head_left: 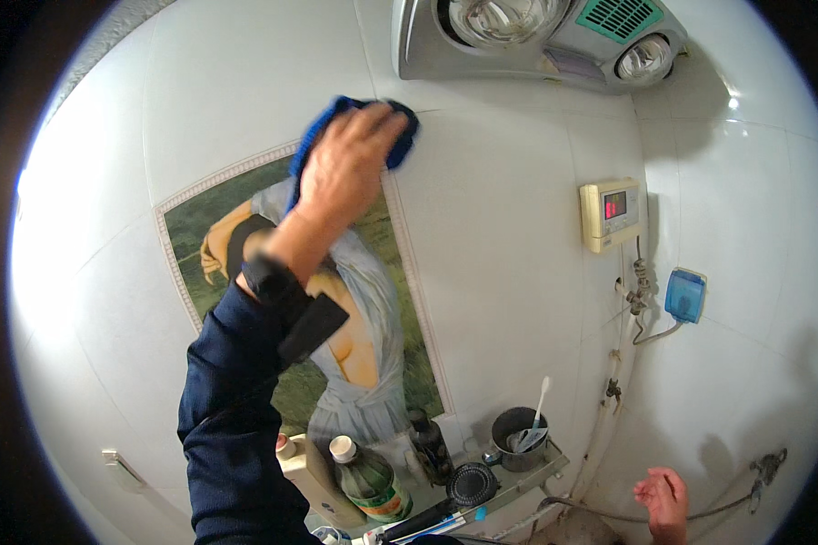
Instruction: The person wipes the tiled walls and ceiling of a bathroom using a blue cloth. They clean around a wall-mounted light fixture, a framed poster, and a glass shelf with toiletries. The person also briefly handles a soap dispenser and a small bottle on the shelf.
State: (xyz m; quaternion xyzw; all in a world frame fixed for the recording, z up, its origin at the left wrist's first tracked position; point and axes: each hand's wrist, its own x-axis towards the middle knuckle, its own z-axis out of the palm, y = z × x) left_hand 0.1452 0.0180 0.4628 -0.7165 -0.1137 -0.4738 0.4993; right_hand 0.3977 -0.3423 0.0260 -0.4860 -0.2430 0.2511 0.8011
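My left hand (351, 160), its arm in a dark blue sleeve with a black strap at the wrist, presses a blue cloth (403, 139) against the tiled wall. The cloth lies at the upper edge of a picture (422, 340) of a draped figure, framed by a patterned border. Its fingers are spread over the cloth, slightly blurred. My right hand (662, 501) is low at the right, fingers loosely curled and apart, with nothing seen in it. A grey hose (716, 509) runs behind it along the wall.
A glass shelf (518, 487) below holds a green bottle (375, 480), a white bottle (317, 477), a dark bottle (431, 446) and a mug (518, 439) with a toothbrush. Above is a heater lamp unit (538, 61). A control panel (610, 214), blue socket cover (686, 295) and pipes (603, 422) are at right.
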